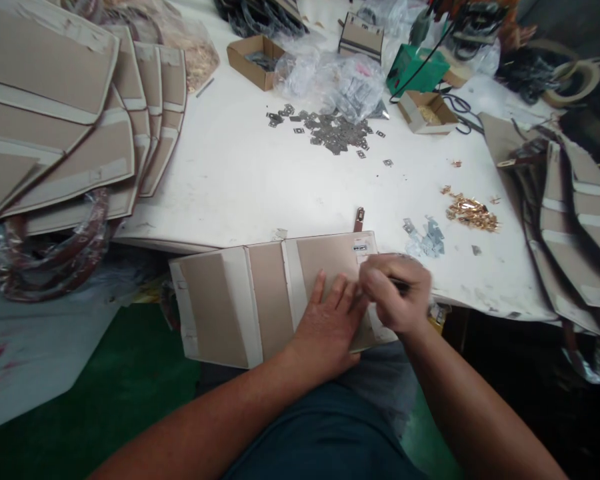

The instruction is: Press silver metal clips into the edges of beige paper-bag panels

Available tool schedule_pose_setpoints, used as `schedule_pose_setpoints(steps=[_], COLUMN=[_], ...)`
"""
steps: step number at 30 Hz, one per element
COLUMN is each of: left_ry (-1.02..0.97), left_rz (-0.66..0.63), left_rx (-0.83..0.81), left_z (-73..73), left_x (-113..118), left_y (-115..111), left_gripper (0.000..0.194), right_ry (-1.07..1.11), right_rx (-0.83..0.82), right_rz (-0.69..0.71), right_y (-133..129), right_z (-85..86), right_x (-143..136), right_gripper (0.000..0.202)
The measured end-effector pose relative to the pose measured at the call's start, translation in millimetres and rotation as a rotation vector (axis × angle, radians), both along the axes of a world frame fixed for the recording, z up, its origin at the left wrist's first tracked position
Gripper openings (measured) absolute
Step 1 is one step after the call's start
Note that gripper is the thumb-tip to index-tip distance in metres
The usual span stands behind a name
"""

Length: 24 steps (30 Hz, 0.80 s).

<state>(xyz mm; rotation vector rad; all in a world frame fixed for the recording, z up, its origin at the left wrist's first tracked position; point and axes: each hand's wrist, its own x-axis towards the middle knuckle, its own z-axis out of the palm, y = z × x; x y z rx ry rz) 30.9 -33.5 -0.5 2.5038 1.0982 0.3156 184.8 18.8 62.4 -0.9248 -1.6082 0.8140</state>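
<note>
A beige bag panel [270,293] with pale cross strips lies partly on the table's front edge and partly over my lap. My left hand [330,320] presses flat on its right part, fingers spread. Close beside those fingertips, my right hand [395,290] is closed in a fist over the panel's right end. A dark object shows inside that fist, but I cannot make out what it is. Near the panel's upper right corner is a small metal plate [360,247]. A brown strap tab with a metal fitting [359,219] sticks out past the top edge.
Stacked bag panels [95,120] stand at left, more panels [560,200] at right. On the white table [220,180] are dark metal plates [337,132], gold fasteners [473,212], silver plates [427,237], a cardboard box [254,61], plastic bags [337,80] and a green device [414,70].
</note>
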Motion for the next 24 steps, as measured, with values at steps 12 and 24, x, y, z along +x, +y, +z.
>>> schedule_pose_setpoints(steps=[12,24], left_ry=[0.022,-0.016], left_rz=[-0.008,0.026], left_rx=[0.024,0.166], left_z=[0.2,0.1], left_x=[-0.1,0.4], left_y=[-0.8,-7.7], left_gripper=[0.101,0.099], right_ry=[0.149,0.438], right_rx=[-0.128,-0.972], right_rz=[-0.308,-0.449], right_y=[-10.7,-116.6], right_z=[-8.0,-88.1], right_x=[19.0,37.1], right_gripper=[0.048,0.061])
